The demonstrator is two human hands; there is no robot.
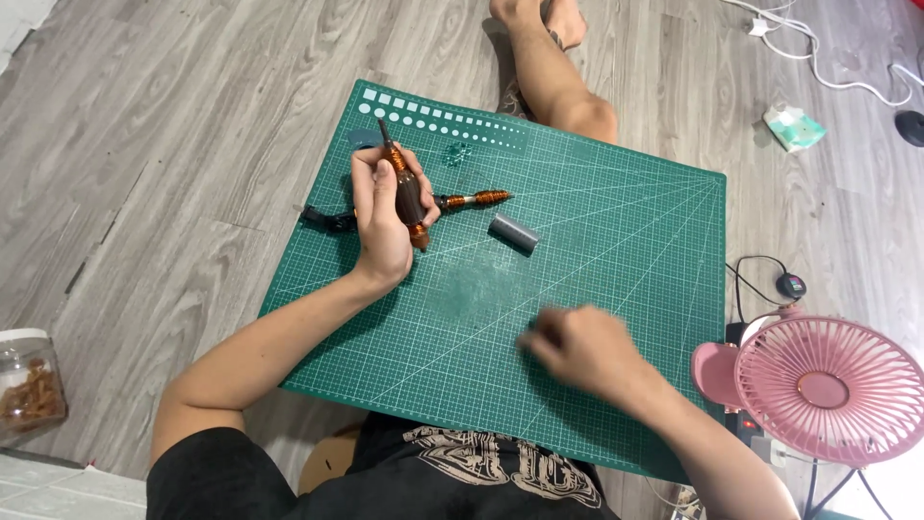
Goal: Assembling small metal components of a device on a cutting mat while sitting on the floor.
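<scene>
A green cutting mat (616, 250) lies on the wood floor in front of me. My left hand (380, 217) grips a dark brown pen-shaped tool (406, 188) with orange rings, its thin tip pointing up and away. A second orange and black tool (474, 199) lies on the mat just right of that hand. A short grey cylinder (514, 233) rests a little farther right. My right hand (582, 349) hovers low over the mat's near part, blurred, fingers curled; whether it holds anything is unclear. A small black piece (325, 219) lies at the mat's left edge.
A pink desk fan (828, 385) stands at the right beside the mat. A clear jar (29, 385) with brown contents sits at far left. White cables (818, 53) and a small tissue pack (794, 127) lie on the floor at upper right. My leg (553, 67) stretches beyond the mat.
</scene>
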